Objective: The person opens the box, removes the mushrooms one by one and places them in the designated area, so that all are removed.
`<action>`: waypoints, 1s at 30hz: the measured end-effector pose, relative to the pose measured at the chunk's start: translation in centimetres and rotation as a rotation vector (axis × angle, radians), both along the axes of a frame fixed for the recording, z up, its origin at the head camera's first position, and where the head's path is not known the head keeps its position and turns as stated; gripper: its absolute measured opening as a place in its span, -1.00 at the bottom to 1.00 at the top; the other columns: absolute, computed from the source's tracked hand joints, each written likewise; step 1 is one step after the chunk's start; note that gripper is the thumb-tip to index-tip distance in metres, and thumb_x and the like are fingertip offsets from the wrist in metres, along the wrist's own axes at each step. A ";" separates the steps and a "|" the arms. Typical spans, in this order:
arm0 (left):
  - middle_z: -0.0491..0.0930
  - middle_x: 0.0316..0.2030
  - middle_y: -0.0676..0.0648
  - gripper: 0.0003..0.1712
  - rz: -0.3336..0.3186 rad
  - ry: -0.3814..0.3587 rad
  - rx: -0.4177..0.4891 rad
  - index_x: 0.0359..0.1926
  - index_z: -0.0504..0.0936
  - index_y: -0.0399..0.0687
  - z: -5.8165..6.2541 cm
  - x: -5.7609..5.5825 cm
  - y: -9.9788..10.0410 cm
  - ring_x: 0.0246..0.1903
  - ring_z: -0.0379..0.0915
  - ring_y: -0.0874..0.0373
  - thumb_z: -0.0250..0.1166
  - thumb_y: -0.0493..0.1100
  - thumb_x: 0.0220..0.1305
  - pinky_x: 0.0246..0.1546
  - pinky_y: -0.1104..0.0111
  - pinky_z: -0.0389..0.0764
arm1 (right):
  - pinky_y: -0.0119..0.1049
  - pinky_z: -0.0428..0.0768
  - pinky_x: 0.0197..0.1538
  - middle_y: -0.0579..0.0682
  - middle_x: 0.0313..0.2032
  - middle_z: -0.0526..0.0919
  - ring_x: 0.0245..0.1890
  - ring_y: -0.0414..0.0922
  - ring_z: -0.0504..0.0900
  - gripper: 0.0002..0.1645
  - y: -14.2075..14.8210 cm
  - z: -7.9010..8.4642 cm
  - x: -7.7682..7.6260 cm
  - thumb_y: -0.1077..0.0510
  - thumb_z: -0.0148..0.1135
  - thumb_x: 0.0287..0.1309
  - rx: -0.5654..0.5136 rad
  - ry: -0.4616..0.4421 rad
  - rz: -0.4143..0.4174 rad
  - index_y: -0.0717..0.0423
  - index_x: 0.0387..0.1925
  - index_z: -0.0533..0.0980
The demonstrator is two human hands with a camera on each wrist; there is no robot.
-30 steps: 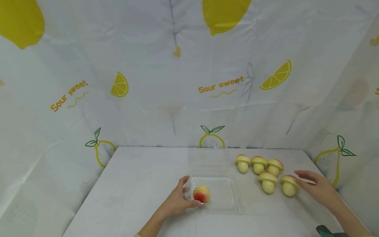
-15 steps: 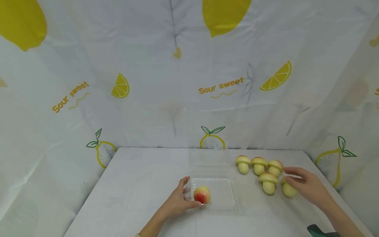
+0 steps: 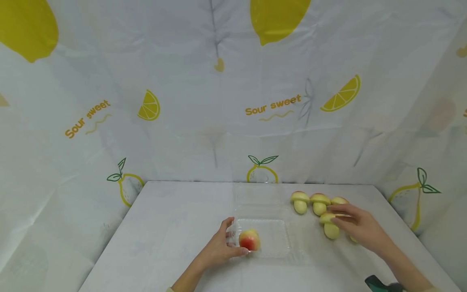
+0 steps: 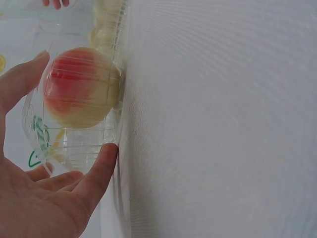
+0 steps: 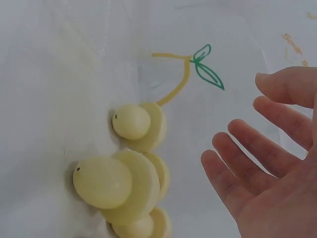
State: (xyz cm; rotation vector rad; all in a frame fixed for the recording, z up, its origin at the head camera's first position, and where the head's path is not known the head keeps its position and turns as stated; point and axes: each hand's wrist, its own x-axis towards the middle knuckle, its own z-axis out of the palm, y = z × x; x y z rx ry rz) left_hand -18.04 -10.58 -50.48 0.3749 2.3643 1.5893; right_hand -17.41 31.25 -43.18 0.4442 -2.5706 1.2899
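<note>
My left hand [image 3: 219, 246] grips the left end of a clear plastic clamshell box [image 3: 275, 240], whose lid [image 3: 257, 194] lies back behind it. Inside, near that hand, sits a red-and-yellow peach [image 3: 249, 240]; the left wrist view shows this peach [image 4: 81, 89] through the clear wall, thumb at the rim. My right hand [image 3: 365, 228] hovers over the right part of a group of pale yellow mushrooms with reddish cap tops. Its fingers overlap the front mushroom [image 3: 331, 231] and mostly hide another behind it. In the right wrist view the right hand [image 5: 270, 183] holds nothing, fingers spread beside the mushrooms [image 5: 104, 183].
Two more mushrooms [image 3: 300, 206] stand at the back, right of the lid. A dark green object [image 3: 377, 284] shows at the bottom right, by the right forearm. A white curtain with lemon prints [image 3: 197, 101] hangs behind the white table [image 3: 175, 219].
My right hand has moved left from beside the rightmost mushroom to above the front one, now covering most of the rightmost. My left hand, the box and the peach stay put.
</note>
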 end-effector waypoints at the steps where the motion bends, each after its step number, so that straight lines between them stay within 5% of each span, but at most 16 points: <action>1: 0.12 0.51 -0.21 0.21 0.000 -0.003 0.000 0.55 0.04 -0.05 0.0 0.0 0.0 0.26 0.39 -0.20 0.62 0.00 0.05 0.06 0.04 0.59 | -0.50 0.62 -0.13 -0.35 -0.03 0.65 -0.07 -0.50 0.58 -0.64 -0.3 0.1 0.0 0.29 0.37 0.27 0.000 -0.001 0.008 0.35 0.07 0.59; 7: 0.11 0.52 -0.20 0.23 -0.003 -0.010 0.006 0.56 0.03 -0.01 -0.2 -0.1 0.0 0.26 0.41 -0.18 0.62 0.01 0.04 0.05 0.07 0.58 | -0.52 0.60 -0.08 -0.39 -0.04 0.61 -0.06 -0.49 0.58 -0.64 -1.8 0.3 0.0 0.33 0.38 0.24 -0.001 0.017 0.075 0.30 0.07 0.59; 15: 0.12 0.52 -0.19 0.23 0.005 -0.009 -0.005 0.55 0.04 -0.04 -0.1 -0.1 0.1 0.25 0.41 -0.18 0.63 0.01 0.03 0.05 0.07 0.59 | -0.45 0.61 -0.03 0.10 0.04 0.67 -0.02 -0.44 0.59 -0.62 -4.2 0.8 -0.4 0.30 0.38 0.26 0.019 0.025 0.137 0.25 0.11 0.60; 30: 0.13 0.51 -0.20 0.22 0.003 -0.001 -0.009 0.55 0.04 -0.05 -0.3 -0.3 0.0 0.29 0.37 -0.19 0.62 0.02 0.04 0.05 0.08 0.58 | -0.26 0.62 0.08 -0.04 0.05 0.66 0.04 -0.31 0.61 -0.65 -8.7 0.4 -1.2 0.22 0.36 0.31 -0.015 0.009 0.308 0.11 0.11 0.60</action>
